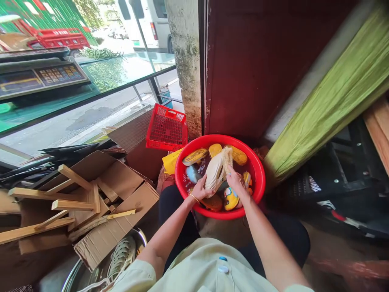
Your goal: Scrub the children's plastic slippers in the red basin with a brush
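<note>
Well, pale shoe (214, 171): smooth and rounded, with holes and a bumpy side, over the tub.
Left hand (201, 190): holding the shoe's smooth end.
Right hand (237, 182): holding its bumpy side.
Tub (260, 178): round red plastic, bumpy yellow shoes (238, 155) inside.
Crate (164, 144): red plastic, full of little holes.

Apparently a street-side shop: a grey digital scale (42, 79) (keypad (60, 74) facing in) and long green vegetables (100, 53) on a glass-topped counter (109, 75), a white van (163, 29) outside.
</note>
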### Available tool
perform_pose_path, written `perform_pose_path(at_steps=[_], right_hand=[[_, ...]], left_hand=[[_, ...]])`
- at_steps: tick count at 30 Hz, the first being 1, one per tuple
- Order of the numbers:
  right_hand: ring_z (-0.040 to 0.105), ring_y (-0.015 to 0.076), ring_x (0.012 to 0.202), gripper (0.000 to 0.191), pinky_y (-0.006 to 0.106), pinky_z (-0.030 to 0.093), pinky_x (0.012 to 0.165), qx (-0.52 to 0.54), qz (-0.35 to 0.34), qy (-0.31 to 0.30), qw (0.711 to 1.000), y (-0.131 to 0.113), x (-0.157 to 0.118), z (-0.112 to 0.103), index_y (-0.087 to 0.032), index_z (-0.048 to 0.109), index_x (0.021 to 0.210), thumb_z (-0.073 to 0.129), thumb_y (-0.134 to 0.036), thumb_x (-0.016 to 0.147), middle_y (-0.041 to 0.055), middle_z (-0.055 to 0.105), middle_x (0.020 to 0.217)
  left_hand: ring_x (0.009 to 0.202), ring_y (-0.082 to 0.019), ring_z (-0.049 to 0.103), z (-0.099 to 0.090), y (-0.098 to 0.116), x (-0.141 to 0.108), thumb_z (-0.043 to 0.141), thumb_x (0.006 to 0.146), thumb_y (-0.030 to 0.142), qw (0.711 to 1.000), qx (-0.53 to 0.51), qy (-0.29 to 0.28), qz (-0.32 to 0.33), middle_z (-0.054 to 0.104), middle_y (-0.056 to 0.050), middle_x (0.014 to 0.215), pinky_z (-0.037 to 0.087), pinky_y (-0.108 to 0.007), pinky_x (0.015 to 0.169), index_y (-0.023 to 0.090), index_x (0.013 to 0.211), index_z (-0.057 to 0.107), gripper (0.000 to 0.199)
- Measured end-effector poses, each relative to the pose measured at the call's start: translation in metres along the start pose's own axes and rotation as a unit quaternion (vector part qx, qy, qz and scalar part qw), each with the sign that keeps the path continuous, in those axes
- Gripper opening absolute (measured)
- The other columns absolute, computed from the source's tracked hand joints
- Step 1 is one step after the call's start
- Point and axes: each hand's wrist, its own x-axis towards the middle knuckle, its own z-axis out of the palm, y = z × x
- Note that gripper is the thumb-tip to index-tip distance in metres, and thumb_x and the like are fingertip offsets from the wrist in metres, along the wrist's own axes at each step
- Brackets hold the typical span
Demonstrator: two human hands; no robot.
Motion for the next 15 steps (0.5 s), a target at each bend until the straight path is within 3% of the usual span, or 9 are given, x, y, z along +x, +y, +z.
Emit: perform_pose_path(at_steps=[2,5,8,11,13,15], right_hand=[[0.073,0.0262,0.102,0.063,0.033,0.053,0.091,-0.018,-0.014,-0.005,1.0,-0.001,-0.011,0.004,-0.019,0.044,0.162,0.042,-0.02,0.099,0.0154,0.078,0.112],[0.074,0.027,0.093,0.065,0.035,0.055,0.084,-0.063,-0.073,-0.071,0.993,0.001,-0.055,0.019,-0.03,0.046,0.161,0.044,-0.02,0.097,0.0136,0.077,0.111],[0.075,0.0276,0.089,0.067,0.036,0.056,0.079,-0.082,-0.103,-0.111,0.985,0.004,-0.083,0.023,-0.037,0.046,0.16,0.048,-0.021,0.095,0.0143,0.075,0.12],[0.074,0.0295,0.087,0.064,0.039,0.055,0.079,-0.047,-0.042,-0.076,0.995,0.009,-0.059,0.009,-0.033,0.052,0.157,0.051,-0.02,0.094,0.0152,0.077,0.109],[0.072,0.0299,0.091,0.057,0.039,0.053,0.082,0.059,0.013,-0.023,0.998,0.015,-0.026,-0.005,-0.022,0.06,0.15,0.052,-0.016,0.094,0.0173,0.078,0.105],[0.071,0.028,0.096,0.052,0.036,0.051,0.084,0.116,0.027,0.004,0.993,0.019,0.002,-0.015,-0.013,0.062,0.147,0.05,-0.015,0.096,0.019,0.078,0.109]], left_hand=[[0.145,-0.04,0.047,0.001,-0.001,-0.003,0.082,0.071,0.056,0.998,0.049,0.047,0.015,0.05,-0.022,0.155,0.039,-0.057,0.12,0.014,0.161,0.036,0.109],[0.152,-0.042,0.037,0.004,-0.001,-0.008,0.083,0.07,0.064,0.982,0.138,0.121,0.052,0.039,-0.024,0.162,0.032,-0.06,0.124,0.016,0.165,0.027,0.12],[0.155,-0.044,0.029,0.006,0.005,-0.011,0.084,0.068,0.063,0.965,0.212,0.142,0.055,0.03,-0.025,0.167,0.025,-0.061,0.127,0.015,0.167,0.019,0.128],[0.155,-0.044,0.028,0.008,0.014,-0.015,0.086,0.068,0.056,0.96,0.252,0.095,0.076,0.026,-0.022,0.17,0.025,-0.06,0.127,0.019,0.167,0.023,0.124],[0.154,-0.045,0.029,0.008,0.019,-0.018,0.088,0.067,0.05,0.956,0.268,0.051,0.108,0.027,-0.019,0.171,0.027,-0.06,0.126,0.022,0.166,0.03,0.118],[0.153,-0.044,0.032,0.008,0.021,-0.022,0.085,0.071,0.051,0.953,0.267,0.016,0.142,0.032,-0.019,0.169,0.029,-0.061,0.125,0.024,0.164,0.035,0.108]])
